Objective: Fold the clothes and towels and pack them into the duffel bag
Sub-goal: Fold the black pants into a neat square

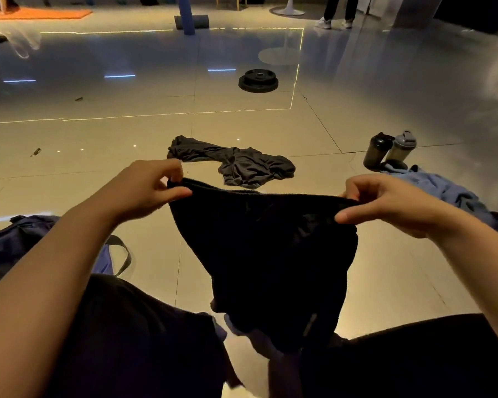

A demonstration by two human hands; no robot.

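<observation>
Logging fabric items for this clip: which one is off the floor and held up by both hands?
The black towel, pinched at its top edge by the left hand and right hand. The grey garment and blue cloth lie crumpled on the floor.

Both hands, left hand [148,183] and right hand [385,203], pinch the top edge of a black towel [266,254] hanging above the tiled floor [112,145], a grey garment [236,162] crumpled beyond

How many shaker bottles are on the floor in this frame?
2: a dark shaker bottle and a grey shaker bottle, side by side at right, behind the blue cloth.
</observation>
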